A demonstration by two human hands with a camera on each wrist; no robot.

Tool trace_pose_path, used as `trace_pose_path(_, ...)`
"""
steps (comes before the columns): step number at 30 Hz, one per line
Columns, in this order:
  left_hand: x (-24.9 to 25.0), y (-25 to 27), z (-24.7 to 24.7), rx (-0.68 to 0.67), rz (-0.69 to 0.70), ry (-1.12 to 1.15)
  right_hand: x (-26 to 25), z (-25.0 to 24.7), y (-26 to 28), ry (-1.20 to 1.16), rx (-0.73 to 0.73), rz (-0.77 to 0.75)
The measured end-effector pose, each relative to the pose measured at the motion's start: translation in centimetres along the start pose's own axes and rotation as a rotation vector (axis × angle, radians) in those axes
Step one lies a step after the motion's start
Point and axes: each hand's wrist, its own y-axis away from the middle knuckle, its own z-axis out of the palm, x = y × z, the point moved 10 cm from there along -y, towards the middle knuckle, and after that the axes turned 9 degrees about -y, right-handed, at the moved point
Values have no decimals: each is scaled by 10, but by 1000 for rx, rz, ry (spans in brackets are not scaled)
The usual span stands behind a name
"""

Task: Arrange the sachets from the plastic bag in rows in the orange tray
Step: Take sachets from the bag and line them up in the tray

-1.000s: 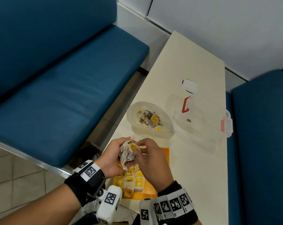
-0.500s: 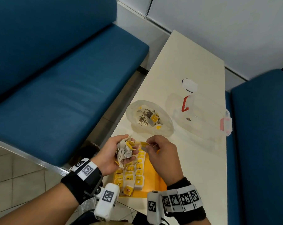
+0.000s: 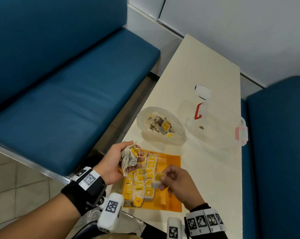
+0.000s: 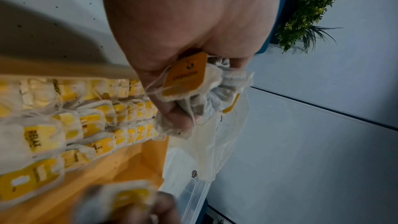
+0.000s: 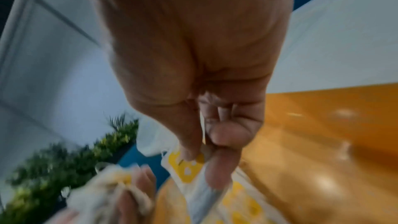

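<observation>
A bunch of sachets (image 3: 131, 159) was held tight in the left hand (image 3: 114, 163) above the orange tray (image 3: 170, 163). 1 sachet (image 3: 157, 180) was pinched by the right hand (image 3: 178, 183) over the rows. The plastic bag (image 3: 160, 126) was set behind the tray.

A cream table (image 3: 206, 69) stands between two blue benches (image 3: 68, 100), against white wall panels (image 3: 232, 23), over a tiled floor (image 3: 16, 187).
</observation>
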Motion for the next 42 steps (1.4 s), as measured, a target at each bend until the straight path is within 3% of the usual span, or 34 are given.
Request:
trace_pose_path(7,-7,1,0,-2,-23,-14,53,25,8,264,-137,167)
trace_pose_path(13,-14,0,-1,7,-29,-37,69,30,1,341,-122,229)
trace_pose_path(23,-19,1,-2,12,-60,-29,71,32,-1,348,56,177)
trace_pose_path(32,-22,-2,-4,13,-69,-38,78,31,-3,459,31,188)
trace_pose_path(42,-26,-2,-1,-11,-91,-14,77,35,-11,397,79,191)
